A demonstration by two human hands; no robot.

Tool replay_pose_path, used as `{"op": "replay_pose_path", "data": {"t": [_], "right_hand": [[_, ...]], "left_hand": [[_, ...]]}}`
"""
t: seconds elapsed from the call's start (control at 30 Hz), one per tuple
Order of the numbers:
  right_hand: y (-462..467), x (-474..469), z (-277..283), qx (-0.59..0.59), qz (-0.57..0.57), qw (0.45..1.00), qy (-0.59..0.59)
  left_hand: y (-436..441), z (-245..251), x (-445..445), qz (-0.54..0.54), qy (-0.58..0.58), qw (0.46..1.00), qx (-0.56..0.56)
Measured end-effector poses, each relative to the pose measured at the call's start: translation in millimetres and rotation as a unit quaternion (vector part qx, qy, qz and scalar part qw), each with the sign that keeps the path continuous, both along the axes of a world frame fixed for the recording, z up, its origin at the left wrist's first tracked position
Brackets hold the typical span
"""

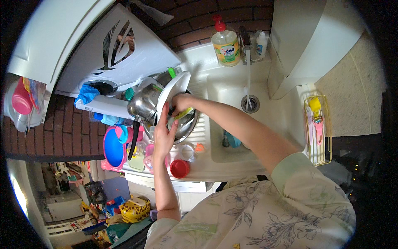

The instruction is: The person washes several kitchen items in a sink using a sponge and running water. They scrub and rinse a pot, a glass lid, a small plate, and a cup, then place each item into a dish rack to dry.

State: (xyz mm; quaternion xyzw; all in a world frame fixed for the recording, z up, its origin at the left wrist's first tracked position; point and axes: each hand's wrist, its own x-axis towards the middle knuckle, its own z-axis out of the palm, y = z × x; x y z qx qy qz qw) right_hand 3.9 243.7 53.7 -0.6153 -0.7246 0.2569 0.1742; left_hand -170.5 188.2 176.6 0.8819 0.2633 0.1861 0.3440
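Note:
My left hand (164, 135) is raised at the drainboard, its fingers against the lower edge of a tilted white dish (175, 85) and its thumb spread to the right. My right hand (182, 103) reaches across with bent fingers, just inside the dish and over a stainless steel bowl (188, 127). A yellow-green item (184, 114) lies right under its fingers; whether the hand grips it is hidden. To the left, a steel pot (146, 98) with a black handle (134, 140) leans among the stacked dishes.
Water runs from the faucet (245, 39) into the sink (230, 84). A soap bottle (226, 46) stands behind it. Near my left forearm are a red cup (179, 168), a blue-and-pink basin (115, 147) and plastic containers (136, 160). A wire rack (317, 130) holds brushes at right.

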Motion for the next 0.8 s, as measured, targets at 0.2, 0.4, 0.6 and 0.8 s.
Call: {"op": "replay_pose_path", "data": {"t": [0.2, 0.4, 0.6, 0.8], "right_hand": [[6.8, 6.9, 9.8, -0.123, -0.010, 0.991, 0.056], [16.1, 9.8, 7.0, -0.234, -0.028, 0.968, 0.088], [8.4, 2.6, 3.1, -0.145, -0.025, 0.988, 0.041], [-18.9, -4.5, 18.2, -0.074, -0.068, 0.994, -0.042]], "left_hand": [[1.3, 0.8, -1.9, -0.010, -0.011, 1.000, 0.018], [3.9, -0.1, 0.9, -0.018, -0.022, 0.999, 0.023], [4.8, -1.5, 2.0, -0.021, -0.025, 0.999, 0.031], [-2.6, -1.1, 0.2, -0.020, -0.034, 0.999, 0.024]]}}
